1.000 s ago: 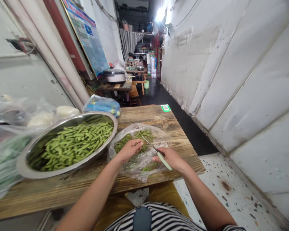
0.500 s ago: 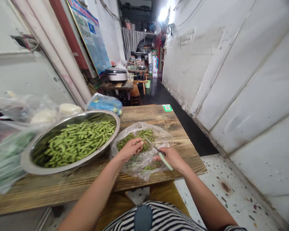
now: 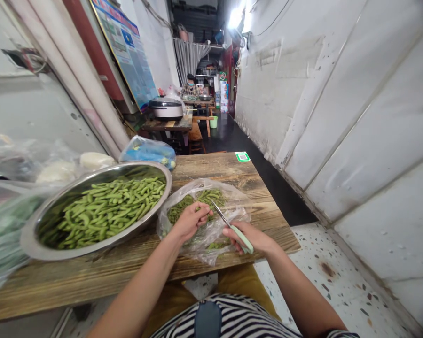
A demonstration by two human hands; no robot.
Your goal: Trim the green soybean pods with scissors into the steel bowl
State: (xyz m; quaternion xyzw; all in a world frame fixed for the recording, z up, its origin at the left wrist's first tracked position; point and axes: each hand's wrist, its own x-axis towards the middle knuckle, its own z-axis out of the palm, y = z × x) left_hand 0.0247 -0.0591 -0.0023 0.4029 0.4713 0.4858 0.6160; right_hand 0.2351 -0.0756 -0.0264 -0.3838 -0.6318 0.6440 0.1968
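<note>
Left-edge bags (image 3: 10,239): clear plastic, greenish contents in the near one; no print I can read.
Steel basin (image 3: 26,237): on the table, big heap of green pods (image 3: 113,211) inside; looks unchanged from half a second ago.
Wall poster (image 3: 127,51): blue, red heading; characters too blurred to read.
Blue bag (image 3: 146,151): just behind the basin, pale green items showing; no legible label.
Cooker (image 3: 166,109): white, dark lid, next table back; brand not readable.
Left hand (image 3: 192,221): thumb and forefinger pinched together over the clear bag; what's between them is too small to tell. Slightly further right than half a second ago.
Clear bag (image 3: 238,199): spread on the table right of the basin, smaller pods (image 3: 213,195) in it.
Scissors (image 3: 239,236): green handle, blades now look together, tip just beside left fingertips; handle has turned more into view.
Right hand (image 3: 256,235): closed around the handle, apart from the left.
Sticker (image 3: 242,157): green and white, QR code, far table corner; text unreadable.
</note>
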